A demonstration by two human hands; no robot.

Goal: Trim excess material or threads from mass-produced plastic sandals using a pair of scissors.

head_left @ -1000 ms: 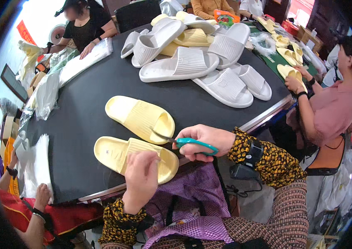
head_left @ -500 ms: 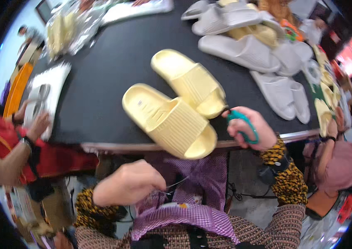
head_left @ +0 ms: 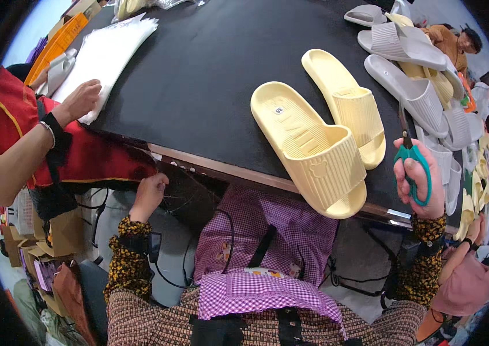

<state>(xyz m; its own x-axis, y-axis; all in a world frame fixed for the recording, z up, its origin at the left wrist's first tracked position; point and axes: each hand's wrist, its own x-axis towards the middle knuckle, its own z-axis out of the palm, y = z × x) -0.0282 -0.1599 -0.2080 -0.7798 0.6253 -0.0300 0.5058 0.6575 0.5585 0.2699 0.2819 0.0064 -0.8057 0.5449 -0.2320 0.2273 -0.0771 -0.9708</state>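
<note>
My right hand [head_left: 420, 176] grips scissors with green handles [head_left: 427, 183], their dark blades pointing away over the table. To its left, a pair of pale yellow slide sandals lies on the black tabletop. The nearer yellow sandal [head_left: 337, 173] overhangs the front edge; the farther yellow sandal [head_left: 355, 109] rests beside it. Below the table edge on the left, my left hand [head_left: 148, 196] is closed in a pinch. Thin strands show near its fingertips, but I cannot make out what it holds.
Grey sandals [head_left: 409, 95] and more yellow ones are heaped on the right. White plastic bags [head_left: 115, 52] lie stacked on the left, where a co-worker's hand [head_left: 83, 98] rests near a grey sandal [head_left: 59, 69]. Another person's sleeve [head_left: 466, 282] is at lower right.
My left hand has moved left and away from my lap, where a thin strand hung from its fingers. The scissors have swung away from the farther yellow sandal. The whole view has shifted.
</note>
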